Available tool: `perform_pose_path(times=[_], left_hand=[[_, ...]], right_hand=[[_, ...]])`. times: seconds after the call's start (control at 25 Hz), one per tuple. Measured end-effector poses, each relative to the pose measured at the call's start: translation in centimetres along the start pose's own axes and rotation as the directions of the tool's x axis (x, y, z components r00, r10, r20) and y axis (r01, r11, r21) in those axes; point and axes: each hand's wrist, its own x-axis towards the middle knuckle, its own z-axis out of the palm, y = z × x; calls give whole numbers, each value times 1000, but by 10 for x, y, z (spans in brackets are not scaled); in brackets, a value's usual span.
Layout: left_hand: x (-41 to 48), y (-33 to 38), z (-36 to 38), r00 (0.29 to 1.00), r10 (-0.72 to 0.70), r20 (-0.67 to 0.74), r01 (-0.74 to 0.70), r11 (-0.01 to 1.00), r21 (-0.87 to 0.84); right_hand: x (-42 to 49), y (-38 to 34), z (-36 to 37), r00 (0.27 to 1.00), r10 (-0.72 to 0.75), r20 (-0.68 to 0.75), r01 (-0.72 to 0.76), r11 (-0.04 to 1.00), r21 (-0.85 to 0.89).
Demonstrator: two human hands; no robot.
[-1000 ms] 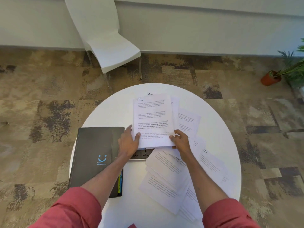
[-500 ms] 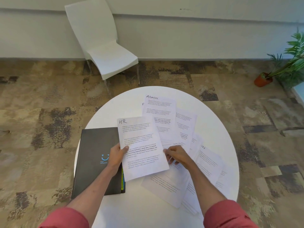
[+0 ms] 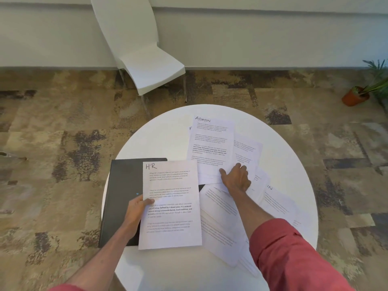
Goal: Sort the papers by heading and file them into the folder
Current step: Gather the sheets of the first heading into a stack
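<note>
Left hand (image 3: 136, 211) pinching HR sheet (image 3: 170, 206) by its left edge, shifted off the pile (image 3: 220, 217) to left edge of table (image 3: 159, 139), over closed folder (image 3: 123, 185) | right hand (image 3: 236, 178) released from it, now fingers flat on ADMIN sheet (image 3: 211, 148) toward far edge | sorting underway, nothing filed

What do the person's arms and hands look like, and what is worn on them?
Both sleeves are red: the right sleeve is bunched in folds near the elbow; only a sliver of the left sleeve shows at the bottom edge. The left forearm and right forearm are bare. The left hand and right hand show no gloves, watch or rings.
</note>
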Motion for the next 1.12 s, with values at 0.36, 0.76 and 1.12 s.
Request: perform_pose_path(times=[0.36, 0.76, 1.12], left_hand=[[1, 10, 10, 999, -2, 52, 5, 999, -45], [-14, -5, 1, 997, -45, 58, 45, 999, 4], [-18, -1, 5, 998, -22, 64, 21, 1000, 6]], right_hand=[[2, 0, 5, 998, 15, -62, -21, 996, -86], [25, 23, 4, 992, 124, -18, -113, 948, 298], [1, 44, -19, 984, 78, -157, -1, 898, 440]])
